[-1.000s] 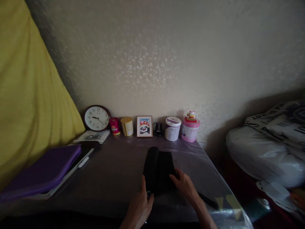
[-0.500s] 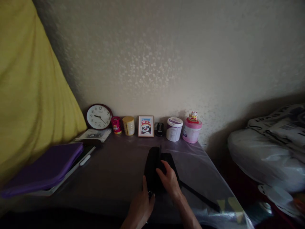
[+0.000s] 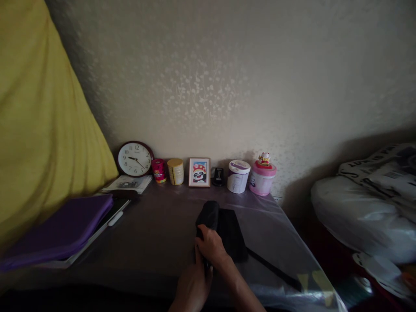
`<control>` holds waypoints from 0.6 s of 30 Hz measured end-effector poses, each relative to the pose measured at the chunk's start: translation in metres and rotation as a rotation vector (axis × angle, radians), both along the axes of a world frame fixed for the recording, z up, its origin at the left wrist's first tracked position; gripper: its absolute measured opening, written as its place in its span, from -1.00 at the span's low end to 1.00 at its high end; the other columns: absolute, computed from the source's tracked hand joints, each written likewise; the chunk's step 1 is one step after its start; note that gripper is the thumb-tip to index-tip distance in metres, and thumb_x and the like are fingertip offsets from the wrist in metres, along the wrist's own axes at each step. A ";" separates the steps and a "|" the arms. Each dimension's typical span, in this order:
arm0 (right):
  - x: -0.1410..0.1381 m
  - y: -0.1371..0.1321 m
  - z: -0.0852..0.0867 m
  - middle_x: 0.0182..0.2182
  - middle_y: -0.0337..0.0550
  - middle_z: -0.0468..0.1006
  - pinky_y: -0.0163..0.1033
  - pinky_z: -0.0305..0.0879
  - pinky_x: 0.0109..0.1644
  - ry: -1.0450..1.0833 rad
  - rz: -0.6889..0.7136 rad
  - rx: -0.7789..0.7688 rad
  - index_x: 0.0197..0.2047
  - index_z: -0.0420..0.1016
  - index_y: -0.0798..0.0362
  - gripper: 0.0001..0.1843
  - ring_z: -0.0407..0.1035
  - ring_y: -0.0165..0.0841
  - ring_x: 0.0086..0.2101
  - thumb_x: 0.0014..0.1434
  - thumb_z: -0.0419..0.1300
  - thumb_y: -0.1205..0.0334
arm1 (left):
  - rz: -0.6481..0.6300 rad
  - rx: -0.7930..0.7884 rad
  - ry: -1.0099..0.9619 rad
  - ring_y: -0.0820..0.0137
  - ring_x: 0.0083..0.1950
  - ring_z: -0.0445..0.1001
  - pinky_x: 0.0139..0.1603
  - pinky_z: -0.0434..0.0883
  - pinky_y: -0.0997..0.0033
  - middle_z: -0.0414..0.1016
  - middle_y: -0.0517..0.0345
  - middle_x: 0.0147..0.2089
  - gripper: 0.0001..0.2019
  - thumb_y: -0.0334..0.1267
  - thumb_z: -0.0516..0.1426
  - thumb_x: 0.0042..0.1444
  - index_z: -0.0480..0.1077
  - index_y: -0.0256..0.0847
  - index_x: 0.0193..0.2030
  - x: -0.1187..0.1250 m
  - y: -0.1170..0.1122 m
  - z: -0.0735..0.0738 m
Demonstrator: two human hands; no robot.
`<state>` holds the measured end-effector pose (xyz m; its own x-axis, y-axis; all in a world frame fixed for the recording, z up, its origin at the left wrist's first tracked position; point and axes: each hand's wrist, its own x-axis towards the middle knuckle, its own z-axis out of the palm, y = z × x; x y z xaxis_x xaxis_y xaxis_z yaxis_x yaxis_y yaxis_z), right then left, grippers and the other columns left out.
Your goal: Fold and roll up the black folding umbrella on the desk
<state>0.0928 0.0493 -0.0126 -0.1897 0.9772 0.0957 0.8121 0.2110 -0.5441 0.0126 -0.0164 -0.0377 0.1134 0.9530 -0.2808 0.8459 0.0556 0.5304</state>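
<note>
A black bag [image 3: 224, 227] lies in the middle of the dark table [image 3: 156, 242], with a black strap [image 3: 273, 268] trailing off to the right. My right hand [image 3: 211, 248] lies across the bag's near left end, fingers curled over it. My left hand [image 3: 193, 284] sits just below, thumb up against the bag's near edge; its fingers are partly hidden under the right hand.
Along the wall stand a round clock [image 3: 134, 159], a red tin [image 3: 158, 170], a yellow tin [image 3: 175, 171], a panda picture frame [image 3: 199, 172], a white tub [image 3: 238, 176] and a pink tub [image 3: 261, 177]. A purple folder [image 3: 61, 232] lies at left. Bagged bedding [image 3: 360, 212] sits at right.
My right hand moved from the right side of the bag leftwards across it to its near left end. My left hand stayed at the near edge.
</note>
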 end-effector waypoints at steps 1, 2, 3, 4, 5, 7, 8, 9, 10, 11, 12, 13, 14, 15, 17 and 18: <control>0.000 0.001 0.000 -0.21 -0.10 0.54 -0.28 0.24 -0.14 -0.017 0.003 -0.004 -0.06 0.37 0.03 -0.60 0.41 -0.27 -0.15 -0.01 0.02 0.34 | -0.006 0.038 -0.002 0.26 -0.13 0.47 -0.19 0.30 0.38 0.48 -0.15 -0.12 -0.44 -0.19 -0.17 0.18 -0.22 -0.42 0.27 -0.001 -0.002 -0.001; 0.000 0.001 0.000 -0.22 -0.10 0.55 -0.28 0.24 -0.16 -0.033 0.002 -0.005 -0.07 0.38 0.03 -0.61 0.41 -0.27 -0.16 -0.01 0.03 0.34 | -0.015 0.082 -0.005 0.27 -0.12 0.47 -0.19 0.30 0.40 0.45 -0.17 -0.08 -0.43 -0.19 -0.17 0.18 -0.23 -0.42 0.27 -0.002 -0.005 -0.001; -0.001 0.002 -0.001 -0.23 -0.10 0.55 -0.28 0.24 -0.16 -0.047 0.000 -0.002 -0.07 0.38 0.02 -0.62 0.41 -0.27 -0.17 -0.01 0.03 0.33 | -0.025 0.126 -0.007 0.28 -0.10 0.46 -0.18 0.30 0.41 0.41 -0.19 -0.02 -0.42 -0.18 -0.17 0.17 -0.23 -0.43 0.27 -0.004 -0.007 -0.003; -0.001 0.002 -0.001 -0.23 -0.10 0.55 -0.28 0.24 -0.17 -0.061 -0.001 0.001 -0.07 0.38 0.02 -0.61 0.42 -0.27 -0.17 -0.01 0.03 0.33 | -0.034 0.155 -0.009 0.28 -0.07 0.44 -0.16 0.30 0.42 0.36 -0.21 0.04 -0.42 -0.17 -0.17 0.17 -0.21 -0.42 0.26 -0.006 -0.009 -0.004; -0.001 0.003 -0.001 -0.22 -0.10 0.55 -0.28 0.24 -0.17 -0.072 0.001 0.003 -0.06 0.38 0.02 -0.61 0.41 -0.27 -0.17 -0.01 0.04 0.32 | -0.045 0.177 -0.010 0.28 -0.04 0.42 -0.14 0.30 0.43 0.31 -0.22 0.09 -0.43 -0.16 -0.16 0.16 -0.18 -0.43 0.26 -0.007 -0.010 -0.006; 0.000 0.004 0.000 -0.21 -0.11 0.55 -0.29 0.23 -0.16 -0.087 0.011 -0.010 -0.04 0.38 0.01 -0.59 0.41 -0.28 -0.16 -0.01 0.05 0.32 | -0.074 0.203 -0.016 0.28 0.01 0.39 -0.10 0.30 0.43 0.25 -0.23 0.13 -0.43 -0.16 -0.17 0.16 -0.15 -0.44 0.25 -0.010 -0.011 -0.008; 0.000 0.005 0.000 -0.21 -0.12 0.55 -0.29 0.23 -0.16 -0.091 0.018 -0.024 -0.03 0.38 0.00 -0.58 0.41 -0.29 -0.16 -0.01 0.06 0.31 | -0.085 0.207 -0.015 0.28 0.02 0.38 -0.09 0.30 0.43 0.24 -0.23 0.14 -0.42 -0.16 -0.17 0.15 -0.15 -0.45 0.25 -0.011 -0.010 -0.009; 0.001 0.006 0.002 -0.21 -0.13 0.55 -0.30 0.23 -0.16 -0.091 0.027 -0.039 -0.03 0.38 -0.01 -0.58 0.41 -0.30 -0.16 -0.01 0.06 0.31 | -0.093 0.207 -0.012 0.28 0.02 0.37 -0.08 0.29 0.43 0.24 -0.22 0.14 -0.42 -0.17 -0.17 0.15 -0.15 -0.44 0.26 -0.011 -0.010 -0.010; 0.002 0.006 0.003 -0.22 -0.15 0.55 -0.31 0.23 -0.17 -0.087 0.040 -0.054 -0.04 0.39 -0.02 -0.58 0.41 -0.31 -0.17 -0.01 0.07 0.30 | -0.101 0.201 -0.006 0.29 0.02 0.37 -0.07 0.28 0.44 0.25 -0.20 0.14 -0.42 -0.17 -0.16 0.14 -0.16 -0.42 0.26 -0.011 -0.009 -0.010; 0.003 0.007 0.005 -0.23 -0.18 0.56 -0.33 0.23 -0.17 -0.080 0.061 -0.067 -0.05 0.40 -0.03 -0.59 0.42 -0.33 -0.18 -0.02 0.08 0.30 | -0.108 0.190 0.004 0.29 0.01 0.38 -0.06 0.28 0.44 0.26 -0.18 0.13 -0.42 -0.18 -0.14 0.14 -0.15 -0.39 0.27 -0.011 -0.008 -0.010; 0.004 0.008 0.006 -0.26 -0.21 0.57 -0.34 0.23 -0.18 -0.074 0.086 -0.077 -0.07 0.42 -0.05 -0.61 0.42 -0.35 -0.21 -0.02 0.08 0.30 | -0.115 0.173 0.017 0.30 0.00 0.39 -0.07 0.28 0.43 0.27 -0.16 0.11 -0.43 -0.18 -0.13 0.13 -0.13 -0.35 0.26 -0.011 -0.007 -0.009; 0.004 0.008 0.008 -0.29 -0.25 0.57 -0.36 0.23 -0.19 -0.071 0.112 -0.084 -0.10 0.44 -0.06 -0.63 0.43 -0.37 -0.23 -0.03 0.09 0.30 | -0.122 0.156 0.027 0.30 -0.02 0.40 -0.07 0.28 0.42 0.30 -0.14 0.09 -0.44 -0.19 -0.12 0.13 -0.09 -0.32 0.26 -0.010 -0.005 -0.007; 0.004 0.007 0.010 -0.32 -0.28 0.58 -0.37 0.23 -0.21 -0.074 0.137 -0.087 -0.14 0.46 -0.08 -0.65 0.43 -0.39 -0.25 -0.03 0.09 0.30 | -0.131 0.140 0.033 0.29 -0.04 0.41 -0.08 0.29 0.41 0.33 -0.13 0.06 -0.46 -0.19 -0.12 0.12 -0.06 -0.29 0.25 -0.009 -0.004 -0.006; 0.004 0.007 0.011 -0.34 -0.31 0.58 -0.37 0.23 -0.22 -0.083 0.157 -0.086 -0.16 0.47 -0.09 -0.67 0.43 -0.39 -0.26 -0.03 0.09 0.30 | -0.138 0.129 0.038 0.28 -0.06 0.42 -0.10 0.30 0.39 0.36 -0.12 0.04 -0.47 -0.20 -0.11 0.12 -0.02 -0.28 0.23 -0.008 -0.002 -0.005; 0.003 0.004 0.013 -0.36 -0.31 0.58 -0.37 0.23 -0.24 -0.124 0.173 -0.066 -0.20 0.49 -0.10 -0.69 0.43 -0.38 -0.26 -0.03 0.08 0.31 | -0.135 0.105 0.050 0.24 -0.09 0.44 -0.14 0.31 0.35 0.41 -0.11 -0.03 -0.50 -0.21 -0.10 0.10 0.03 -0.28 0.20 -0.007 0.001 -0.002; 0.001 0.003 0.013 -0.35 -0.29 0.58 -0.36 0.23 -0.24 -0.152 0.172 -0.043 -0.21 0.50 -0.10 -0.69 0.43 -0.37 -0.26 -0.02 0.07 0.32 | -0.130 0.094 0.056 0.23 -0.11 0.45 -0.16 0.31 0.33 0.44 -0.11 -0.07 -0.52 -0.22 -0.09 0.10 0.07 -0.30 0.18 -0.006 0.002 -0.002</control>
<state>0.0942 0.0524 0.0009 -0.3633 0.9316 0.0121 0.8392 0.3328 -0.4301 0.0067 -0.0144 -0.0393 0.2241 0.9537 -0.2007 0.8713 -0.1038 0.4797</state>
